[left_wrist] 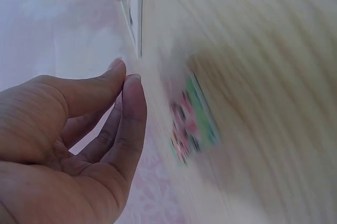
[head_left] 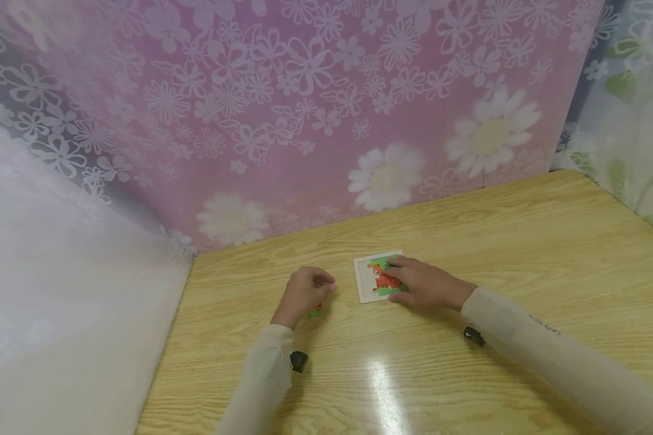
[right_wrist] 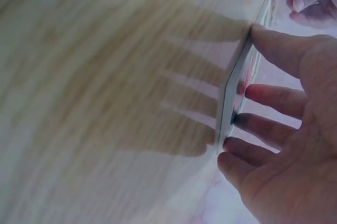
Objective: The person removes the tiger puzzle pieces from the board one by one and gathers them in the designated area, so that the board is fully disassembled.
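Observation:
A small white-framed jigsaw puzzle board [head_left: 364, 283] lies on the table, with orange-and-green picture pieces filling its right part and a bare strip at its left. My right hand [head_left: 428, 284] spans the board: in the right wrist view the thumb and outer fingers grip its edges [right_wrist: 227, 95], while the middle fingertips touch the picture. Left of the board, my left hand [head_left: 302, 295] hovers with thumb and forefinger tips together and nothing visible between them. Beneath it on the table lies a loose green-and-red puzzle piece [left_wrist: 197, 113], blurred in the left wrist view and partly hidden in the head view.
The wood-grain table [head_left: 435, 374] meets a pink flowered backdrop [head_left: 305, 151] behind the board. A white surface [head_left: 71, 290] borders its left side, and a leafy-patterned cloth [head_left: 642, 121] hangs at the right. Black bands [head_left: 299, 361] sit at both wrists.

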`<state>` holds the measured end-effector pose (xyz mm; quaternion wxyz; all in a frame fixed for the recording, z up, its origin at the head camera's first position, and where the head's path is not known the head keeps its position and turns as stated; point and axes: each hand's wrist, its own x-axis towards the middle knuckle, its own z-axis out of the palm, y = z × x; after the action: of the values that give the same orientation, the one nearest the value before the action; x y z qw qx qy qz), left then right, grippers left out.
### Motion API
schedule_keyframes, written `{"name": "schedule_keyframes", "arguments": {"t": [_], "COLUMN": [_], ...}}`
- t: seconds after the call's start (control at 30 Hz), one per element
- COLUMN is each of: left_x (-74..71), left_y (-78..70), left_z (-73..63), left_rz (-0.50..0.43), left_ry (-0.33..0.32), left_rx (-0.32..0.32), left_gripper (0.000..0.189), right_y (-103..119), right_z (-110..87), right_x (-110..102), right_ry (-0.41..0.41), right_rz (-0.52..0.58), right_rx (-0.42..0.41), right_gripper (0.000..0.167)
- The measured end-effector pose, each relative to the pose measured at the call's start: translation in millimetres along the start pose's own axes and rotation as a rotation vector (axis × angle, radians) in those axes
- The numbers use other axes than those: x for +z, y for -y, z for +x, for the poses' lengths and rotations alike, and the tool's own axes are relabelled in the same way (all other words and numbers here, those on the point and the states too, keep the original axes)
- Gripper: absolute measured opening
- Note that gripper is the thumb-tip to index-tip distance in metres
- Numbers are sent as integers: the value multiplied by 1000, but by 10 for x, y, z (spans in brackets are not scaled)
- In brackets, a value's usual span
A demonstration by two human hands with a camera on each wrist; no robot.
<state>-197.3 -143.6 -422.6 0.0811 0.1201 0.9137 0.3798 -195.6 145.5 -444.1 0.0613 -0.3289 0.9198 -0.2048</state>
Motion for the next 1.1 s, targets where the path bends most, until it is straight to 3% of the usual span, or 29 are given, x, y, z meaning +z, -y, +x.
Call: {"name": "schedule_keyframes", "arguments": {"t": [0.33, 0.77, 1.1], "left_x": [244, 531, 622], "left_y": [-209, -345, -351], "left_z": [255, 499, 581], "left_rz": [70, 24, -22], "left_ry": [-6, -51, -68], "left_rx": [48, -34, -88], "left_gripper": [12, 18, 20], "right_y": [-36, -45, -49], "right_z": [-8, -8, 8], "right_x": [-38, -8, -7], "right_ry": [27, 2, 11], "right_rz": [23, 0, 10], "right_rx": [22, -24, 4], "right_gripper": [59, 51, 54]}}
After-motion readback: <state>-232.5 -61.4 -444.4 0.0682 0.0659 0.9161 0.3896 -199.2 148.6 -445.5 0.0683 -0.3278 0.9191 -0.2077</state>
